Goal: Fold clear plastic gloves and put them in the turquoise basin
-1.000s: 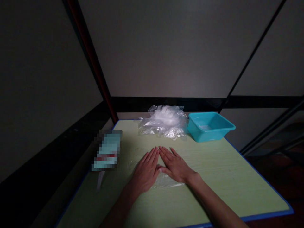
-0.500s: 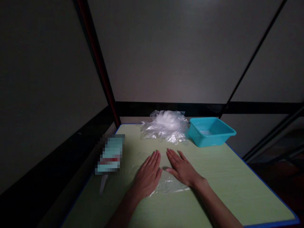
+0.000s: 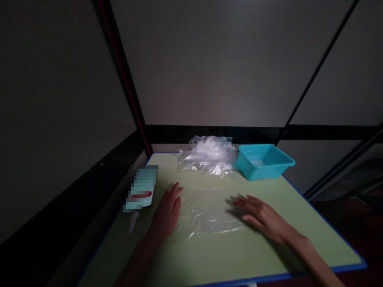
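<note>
A clear plastic bag (image 3: 214,211) lies spread flat on the green table, with some wrinkles along its near edge. My left hand (image 3: 167,209) is at the bag's left side, fingers stretched forward and holding nothing. On the other side, my right hand (image 3: 263,215) hovers just above the bag's right edge, casting a shadow on the table. Its fingers are extended and it too is free of any object. Whether the left hand touches the bag, I cannot tell.
Crumpled clear plastic bags (image 3: 209,155) form a pile at the back of the table (image 3: 227,259). A turquoise plastic basin (image 3: 263,171) stands at the back right. On the left edge is a blurred-out pale object (image 3: 142,189), with a thin whitish strip (image 3: 133,223) below it.
Both hands have moved apart from the middle of the bag, the left toward the left and the right toward the right. More of the flat bag now shows.
</note>
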Tool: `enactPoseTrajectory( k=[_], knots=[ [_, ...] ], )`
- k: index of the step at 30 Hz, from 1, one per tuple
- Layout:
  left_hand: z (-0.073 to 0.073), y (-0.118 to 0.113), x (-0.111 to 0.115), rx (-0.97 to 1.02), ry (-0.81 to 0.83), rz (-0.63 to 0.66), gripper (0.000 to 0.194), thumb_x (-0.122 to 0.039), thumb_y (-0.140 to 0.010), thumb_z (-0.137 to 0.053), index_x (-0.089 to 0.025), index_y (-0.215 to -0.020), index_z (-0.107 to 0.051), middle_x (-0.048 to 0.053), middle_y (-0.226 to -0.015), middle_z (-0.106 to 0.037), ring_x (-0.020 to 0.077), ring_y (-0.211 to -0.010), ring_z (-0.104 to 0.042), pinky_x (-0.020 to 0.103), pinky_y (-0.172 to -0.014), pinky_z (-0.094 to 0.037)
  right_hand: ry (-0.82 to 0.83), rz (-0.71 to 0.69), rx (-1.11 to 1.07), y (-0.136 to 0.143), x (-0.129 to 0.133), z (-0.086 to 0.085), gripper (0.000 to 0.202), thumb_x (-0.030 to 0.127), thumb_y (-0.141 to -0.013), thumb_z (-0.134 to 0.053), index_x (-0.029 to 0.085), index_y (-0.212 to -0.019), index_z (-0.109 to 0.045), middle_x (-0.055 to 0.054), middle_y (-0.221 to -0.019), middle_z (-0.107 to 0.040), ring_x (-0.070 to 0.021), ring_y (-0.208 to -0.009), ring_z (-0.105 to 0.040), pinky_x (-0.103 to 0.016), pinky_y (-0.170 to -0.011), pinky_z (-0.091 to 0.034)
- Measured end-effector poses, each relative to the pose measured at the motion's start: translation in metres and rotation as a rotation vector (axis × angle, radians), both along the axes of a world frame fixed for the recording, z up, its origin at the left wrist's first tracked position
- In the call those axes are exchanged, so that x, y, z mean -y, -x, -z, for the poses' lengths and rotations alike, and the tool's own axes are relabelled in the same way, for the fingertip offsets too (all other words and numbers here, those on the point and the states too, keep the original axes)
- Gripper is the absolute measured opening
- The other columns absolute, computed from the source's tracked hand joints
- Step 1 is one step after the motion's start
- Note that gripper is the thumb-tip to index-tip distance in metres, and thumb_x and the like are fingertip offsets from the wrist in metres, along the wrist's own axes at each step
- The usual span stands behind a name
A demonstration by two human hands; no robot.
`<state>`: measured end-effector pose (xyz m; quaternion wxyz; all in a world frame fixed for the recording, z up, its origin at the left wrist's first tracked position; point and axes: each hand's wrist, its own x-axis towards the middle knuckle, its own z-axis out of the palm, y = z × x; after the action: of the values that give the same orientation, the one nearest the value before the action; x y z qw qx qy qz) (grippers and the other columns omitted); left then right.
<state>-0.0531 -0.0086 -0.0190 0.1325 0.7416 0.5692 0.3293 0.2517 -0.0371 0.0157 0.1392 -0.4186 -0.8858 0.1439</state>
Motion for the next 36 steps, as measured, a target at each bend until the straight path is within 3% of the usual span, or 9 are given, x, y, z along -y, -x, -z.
enactPoseTrajectory(
  k=[9,20,32,36],
  knots=[
    [0.002,-0.002,0.003,-0.125,-0.054,-0.006,0.047,-0.018,-0.084,-0.027,-0.015,-0.13,-0.027,0.006,-0.111,-0.06,0.0186,-0.111,-0.049,0.043,-0.102,-0.026,0.004,0.065,-0.013,-0.016,0.039,0.005,0.038,0.034,-0.086,-0.044,0.035,-0.124,-0.042,0.004,-0.128,-0.046,-0.0197,-0.118,-0.041,-0.042,-0.097,-0.038],
    [0.004,-0.011,-0.01,-0.24,0.024,-0.034,0.05,-0.02,-0.084,-0.025,-0.007,-0.132,-0.024,0.009,-0.107,-0.063,0.0225,-0.108,-0.051,0.041,-0.099,-0.028,-0.003,0.082,0.013,-0.016,0.042,0.017,0.033,0.034,-0.087,-0.042,0.027,-0.117,-0.052,-0.002,-0.122,-0.052,-0.0199,-0.115,-0.043,-0.039,-0.093,-0.041],
    [-0.008,-0.021,-0.04,-0.389,0.055,0.037,0.047,-0.016,-0.084,-0.027,-0.007,-0.129,-0.027,0.013,-0.114,-0.058,0.0207,-0.111,-0.049,0.04,-0.101,-0.025,0.025,0.131,-0.025,-0.005,0.059,0.018,0.04,0.037,-0.086,-0.042,0.029,-0.125,-0.043,-0.003,-0.125,-0.049,-0.0216,-0.115,-0.043,-0.04,-0.093,-0.041],
    [-0.014,-0.046,-0.017,-0.411,-0.055,0.085,0.046,-0.013,-0.081,-0.031,-0.002,-0.125,-0.034,0.018,-0.123,-0.049,0.022,-0.115,-0.044,0.041,-0.101,-0.027,0.005,0.143,-0.1,-0.005,0.051,0.011,0.039,0.038,-0.087,-0.039,0.027,-0.125,-0.043,-0.003,-0.128,-0.045,-0.022,-0.118,-0.04,-0.042,-0.095,-0.038]
  ],
)
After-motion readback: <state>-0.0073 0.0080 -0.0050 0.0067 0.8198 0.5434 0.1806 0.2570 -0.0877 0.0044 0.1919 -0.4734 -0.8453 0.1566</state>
